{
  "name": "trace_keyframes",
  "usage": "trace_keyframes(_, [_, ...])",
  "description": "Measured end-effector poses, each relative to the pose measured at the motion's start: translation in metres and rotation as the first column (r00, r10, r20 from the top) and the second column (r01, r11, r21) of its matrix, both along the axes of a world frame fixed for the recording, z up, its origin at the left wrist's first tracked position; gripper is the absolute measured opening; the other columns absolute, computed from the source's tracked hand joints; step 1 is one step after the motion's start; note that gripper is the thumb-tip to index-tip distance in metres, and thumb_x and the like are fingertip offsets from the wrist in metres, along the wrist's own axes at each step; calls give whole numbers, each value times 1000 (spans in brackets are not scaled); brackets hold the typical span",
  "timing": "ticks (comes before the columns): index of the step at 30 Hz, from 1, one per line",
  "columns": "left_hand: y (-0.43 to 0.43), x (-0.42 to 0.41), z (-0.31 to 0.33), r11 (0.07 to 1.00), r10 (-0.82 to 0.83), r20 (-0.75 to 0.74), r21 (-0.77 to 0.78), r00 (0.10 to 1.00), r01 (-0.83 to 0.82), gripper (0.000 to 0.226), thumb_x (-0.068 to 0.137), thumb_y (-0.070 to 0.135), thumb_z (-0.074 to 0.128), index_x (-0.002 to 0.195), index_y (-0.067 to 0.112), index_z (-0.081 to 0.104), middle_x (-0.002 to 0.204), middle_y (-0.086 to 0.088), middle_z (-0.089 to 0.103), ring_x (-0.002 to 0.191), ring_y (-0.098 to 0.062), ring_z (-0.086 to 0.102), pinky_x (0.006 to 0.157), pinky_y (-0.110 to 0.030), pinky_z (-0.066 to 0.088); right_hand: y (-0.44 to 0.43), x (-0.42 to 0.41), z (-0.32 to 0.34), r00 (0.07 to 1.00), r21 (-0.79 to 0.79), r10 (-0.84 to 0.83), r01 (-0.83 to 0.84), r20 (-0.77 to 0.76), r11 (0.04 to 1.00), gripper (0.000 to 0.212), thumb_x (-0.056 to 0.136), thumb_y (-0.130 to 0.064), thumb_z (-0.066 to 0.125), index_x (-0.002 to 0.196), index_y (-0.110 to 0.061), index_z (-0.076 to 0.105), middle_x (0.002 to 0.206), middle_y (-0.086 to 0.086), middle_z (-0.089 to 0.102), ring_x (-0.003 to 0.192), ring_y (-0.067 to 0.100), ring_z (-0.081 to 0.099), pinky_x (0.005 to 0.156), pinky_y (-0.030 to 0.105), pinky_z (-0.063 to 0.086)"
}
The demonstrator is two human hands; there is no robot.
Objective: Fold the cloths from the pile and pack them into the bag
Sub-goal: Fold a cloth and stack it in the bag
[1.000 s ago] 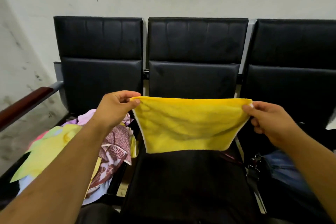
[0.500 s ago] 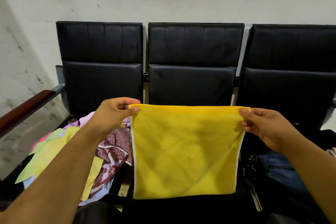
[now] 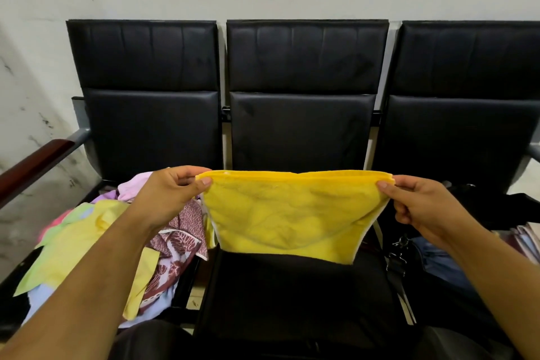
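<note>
Three black seats (image 3: pixel 301 137) stand in a row against a pale wall. The left seat carries the pile of cloths (image 3: pixel 87 245), a loose heap of green, yellow, pink and patterned maroon pieces. Over the middle seat (image 3: pixel 292 298) hangs the yellow cloth (image 3: pixel 292 219), clear of the cushion. It looks doubled, and its long top edge runs straight across from side to side. On the right seat lies what looks like the bag (image 3: pixel 432 257), dark with blue showing in it.

The left grip (image 3: pixel 172 193) pinches the cloth's top left corner between thumb and fingertips. The right grip (image 3: pixel 420 207) pinches the top right corner the same way, so the edge is stretched taut between them. The bag lies to the right, nearer the right grip. The likely next fold would bring one corner across to the other along that edge.
</note>
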State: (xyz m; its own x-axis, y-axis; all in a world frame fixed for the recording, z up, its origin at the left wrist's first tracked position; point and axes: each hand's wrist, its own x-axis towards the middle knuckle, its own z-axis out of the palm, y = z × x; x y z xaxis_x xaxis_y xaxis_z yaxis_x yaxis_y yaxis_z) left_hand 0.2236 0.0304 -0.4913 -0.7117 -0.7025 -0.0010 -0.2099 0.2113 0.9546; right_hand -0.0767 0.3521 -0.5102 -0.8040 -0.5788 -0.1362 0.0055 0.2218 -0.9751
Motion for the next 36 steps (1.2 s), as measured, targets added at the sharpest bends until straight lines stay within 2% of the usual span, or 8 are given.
trace_keyframes(4, [-8,-10,-4,995,37,72,-99,997,-29,15,95,29,70,108,24,77,95,3,79,94,-14,74,89,-34,59,-8,-6,2,1000,10,-2,2,2,1000,21,94,-26,70,100,-6,73,74,10,58,65,19,55,61,34,51])
trace_keyframes(8, [-23,-38,6,972,142,38,-194,989,-132,10,97,28,70,103,24,77,92,4,78,93,-17,73,84,-32,60,-45,-15,19,998,-92,-69,69,0,993,24,94,-26,71,105,-5,69,99,18,74,88,28,75,87,45,61])
trace_keyframes(14, [-37,-65,71,941,164,-238,-254,957,-225,6,100,21,66,104,21,71,90,5,75,77,2,68,72,-16,52,-82,-21,73,979,-314,-192,162,-67,935,19,100,-25,65,111,-10,65,100,9,73,101,27,74,93,41,60])
trace_keyframes(19, [-26,-37,62,947,101,-237,-276,966,-167,11,99,22,68,109,19,71,92,6,76,81,2,69,68,-10,50,-67,-11,64,981,-349,-152,101,-121,932,15,98,-28,66,105,-15,66,105,12,74,103,28,74,94,41,59])
trace_keyframes(24, [-5,-2,-2,968,89,-119,-224,989,-114,13,97,24,70,110,19,74,95,4,77,89,-3,71,75,-17,54,-35,15,-1,992,-178,-99,84,-76,980,23,95,-32,68,108,-14,68,107,9,75,101,24,75,88,41,60])
trace_keyframes(28, [19,30,-82,985,-5,138,-169,990,28,3,95,16,72,97,18,74,81,5,75,70,4,64,71,-14,49,3,46,-85,998,113,-66,65,4,991,13,101,-20,63,107,-9,65,107,19,72,90,26,71,71,37,62])
trace_keyframes(32, [31,53,-160,983,-166,381,-5,910,181,5,92,16,76,92,21,77,86,6,79,85,-10,71,81,-24,55,37,68,-158,999,402,-34,21,26,915,10,98,-22,68,97,-12,67,95,23,73,72,24,69,58,37,55])
trace_keyframes(36, [31,49,-191,979,-201,455,66,868,192,5,93,23,76,98,24,77,90,8,78,87,-4,72,78,-21,52,45,69,-189,997,555,-4,43,-72,830,22,93,-35,73,104,-17,68,89,7,72,61,29,70,49,35,54])
